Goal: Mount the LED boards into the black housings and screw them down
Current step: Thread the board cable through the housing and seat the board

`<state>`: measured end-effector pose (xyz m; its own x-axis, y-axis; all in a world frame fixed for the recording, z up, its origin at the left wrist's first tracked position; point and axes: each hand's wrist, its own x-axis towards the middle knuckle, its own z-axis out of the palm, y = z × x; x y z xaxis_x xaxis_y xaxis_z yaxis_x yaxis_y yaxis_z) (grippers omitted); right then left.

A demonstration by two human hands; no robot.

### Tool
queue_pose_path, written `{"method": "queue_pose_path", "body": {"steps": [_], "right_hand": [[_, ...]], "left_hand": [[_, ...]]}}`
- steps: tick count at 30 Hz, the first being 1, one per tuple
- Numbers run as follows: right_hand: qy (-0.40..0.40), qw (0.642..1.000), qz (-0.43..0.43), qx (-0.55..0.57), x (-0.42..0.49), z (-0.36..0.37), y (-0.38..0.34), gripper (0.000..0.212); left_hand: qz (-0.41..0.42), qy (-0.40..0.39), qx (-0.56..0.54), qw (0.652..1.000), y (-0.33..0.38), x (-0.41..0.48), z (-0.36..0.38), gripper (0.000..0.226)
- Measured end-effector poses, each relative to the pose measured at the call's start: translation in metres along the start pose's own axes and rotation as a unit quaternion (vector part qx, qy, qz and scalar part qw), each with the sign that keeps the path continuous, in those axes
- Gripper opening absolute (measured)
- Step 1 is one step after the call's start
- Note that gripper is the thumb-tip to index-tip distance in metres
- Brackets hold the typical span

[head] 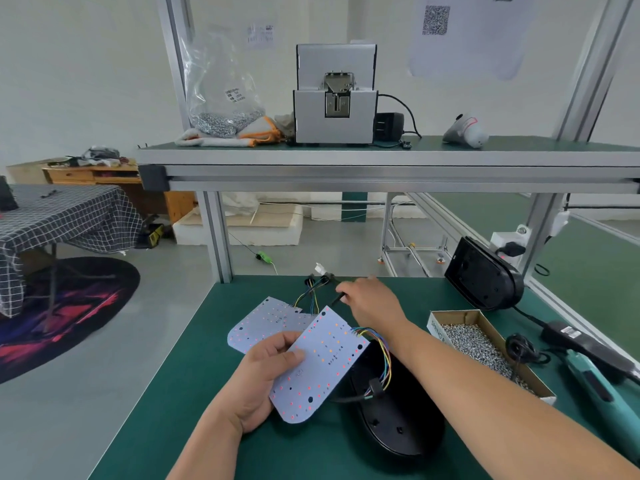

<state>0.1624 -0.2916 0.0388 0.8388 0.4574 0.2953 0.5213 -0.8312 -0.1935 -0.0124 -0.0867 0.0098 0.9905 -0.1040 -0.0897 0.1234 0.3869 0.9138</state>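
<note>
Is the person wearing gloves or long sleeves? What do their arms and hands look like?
No gloves! The left hand and the right hand are both bare. The forearms are bare too, with no sleeves reaching into view. I can't see a watch, bracelet or ring on the parts that show, and there are no markings or cables on the arms.

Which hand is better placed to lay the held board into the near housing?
Left: the left hand grips the LED board beside the near black housing; the right hand holds a cable farther back.
</note>
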Motion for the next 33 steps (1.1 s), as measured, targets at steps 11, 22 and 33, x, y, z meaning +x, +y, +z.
{"method": "queue_pose_path", "body": {"steps": [11,22,33], "right_hand": [[-0.065,0.992,-0.009,0.108,0.012,0.015,0.007,0.029],[-0.057,0.992,-0.092,0.070,-0.026,-0.013,0.010,0.018],[0.174,0.972,-0.156,0.023,-0.045,-0.038,0.009,0.021]], "left_hand": [[0.004,0.004,0.012,1.000,0.001,0.002,-0.003,0.040],[0.087,0.112,0.082,0.987,-0.001,0.006,-0.001,0.033],[0.027,0.211,0.283,0.935,0.000,0.015,0.018,0.018]]}}
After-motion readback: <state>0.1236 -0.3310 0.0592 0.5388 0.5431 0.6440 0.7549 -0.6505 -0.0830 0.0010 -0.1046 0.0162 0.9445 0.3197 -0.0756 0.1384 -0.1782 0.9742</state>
